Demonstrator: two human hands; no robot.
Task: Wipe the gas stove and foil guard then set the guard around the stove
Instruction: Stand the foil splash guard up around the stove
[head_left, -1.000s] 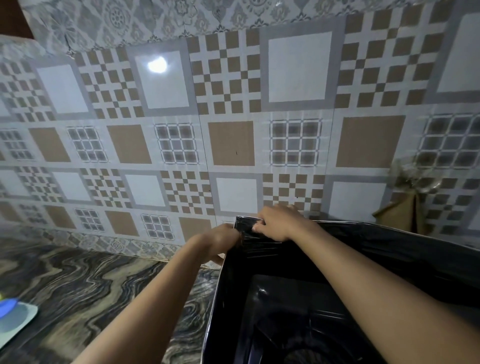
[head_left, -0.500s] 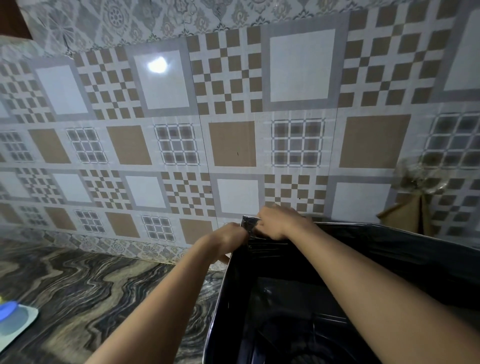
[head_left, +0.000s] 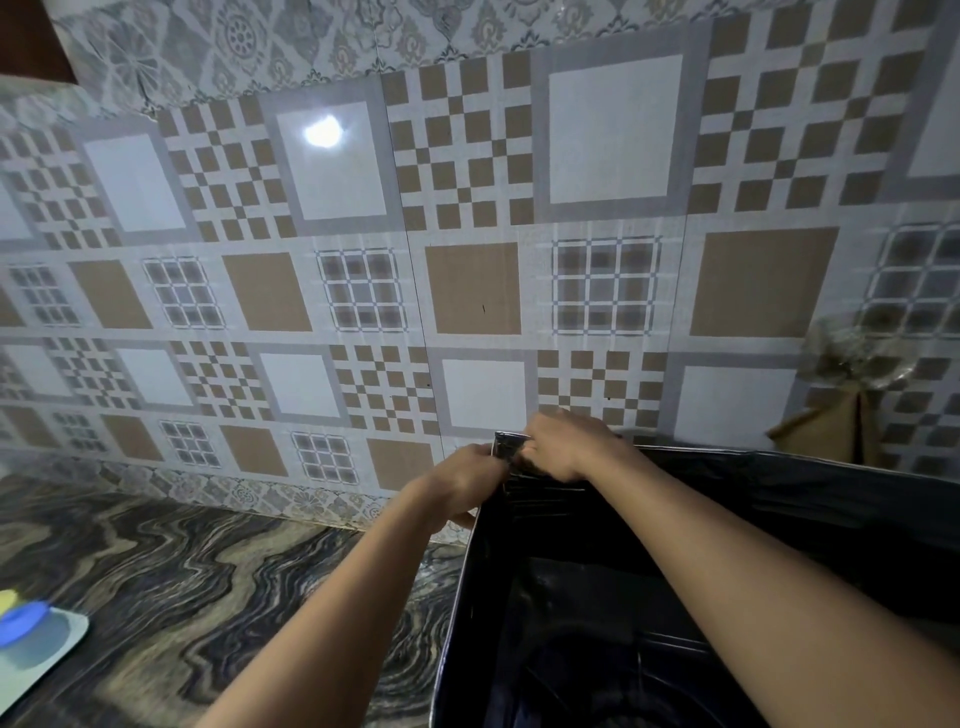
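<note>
No readable writing or brand anywhere. Foil guard (head_left: 779, 499) stands upright at the back right of the marbled surface (head_left: 182, 582), dark panels wrapping the gas stove (head_left: 587, 649) on its left and rear. Both hands meet at the guard's top back-left corner: left hand (head_left: 467, 480) curled on the outer side, right hand (head_left: 569, 441) pinching the top edge from inside. Blue-lidded item (head_left: 23, 626) at the surface's left edge.
</note>
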